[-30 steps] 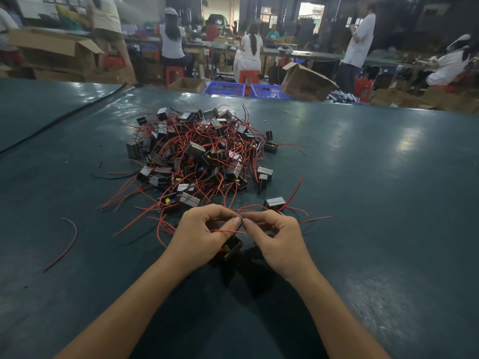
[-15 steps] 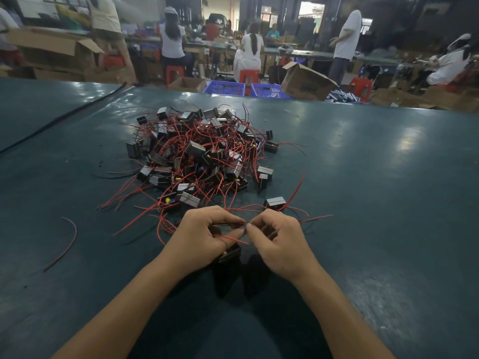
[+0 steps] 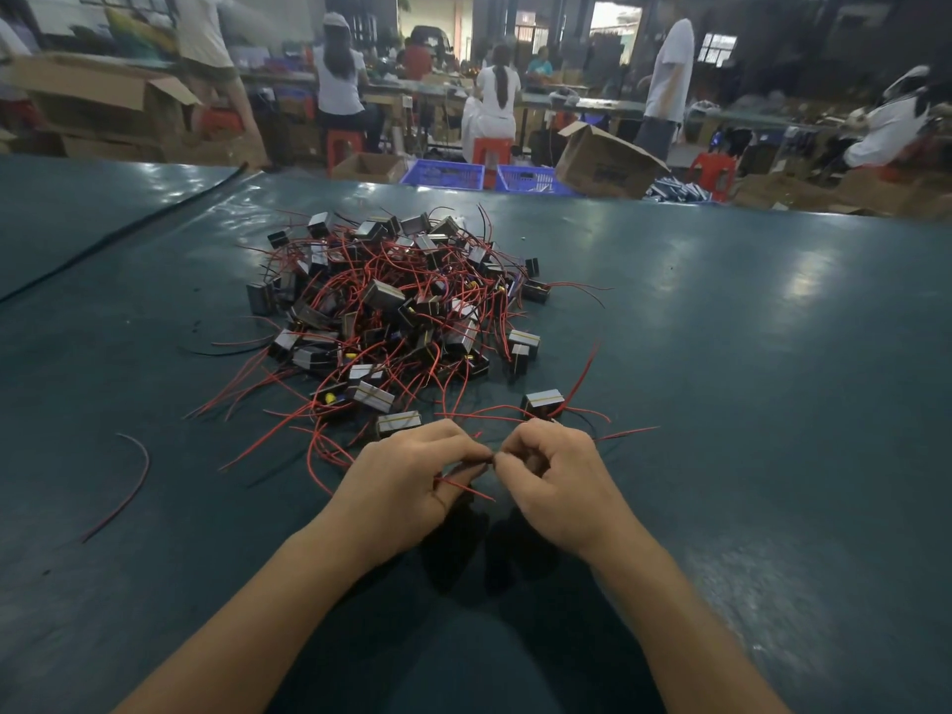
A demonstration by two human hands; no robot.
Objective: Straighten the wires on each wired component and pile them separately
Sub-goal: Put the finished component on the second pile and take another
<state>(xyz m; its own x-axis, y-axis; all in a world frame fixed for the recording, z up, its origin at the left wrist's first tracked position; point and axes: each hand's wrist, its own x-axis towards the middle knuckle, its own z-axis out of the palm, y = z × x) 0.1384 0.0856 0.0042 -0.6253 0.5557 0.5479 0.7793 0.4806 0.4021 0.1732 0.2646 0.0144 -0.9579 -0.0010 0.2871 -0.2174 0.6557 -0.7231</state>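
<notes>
A tangled heap of small black wired components (image 3: 396,306) with red wires lies on the dark green table (image 3: 747,353). In front of the heap, my left hand (image 3: 407,487) and my right hand (image 3: 556,481) meet fingertip to fingertip. Both pinch a thin red wire (image 3: 466,489) of one component. That component is mostly hidden under my left palm. A single component (image 3: 542,403) sits just beyond my right hand, another (image 3: 399,422) just beyond my left.
A loose red wire (image 3: 126,484) lies on the table to the left. A black cable (image 3: 118,234) runs along the far left. Beyond the table's far edge stand cardboard boxes (image 3: 602,162), blue crates (image 3: 443,175) and several people at benches.
My hands have slid slightly away from me and closed together; the held component, visible under my left hand before, is now covered by the palm.
</notes>
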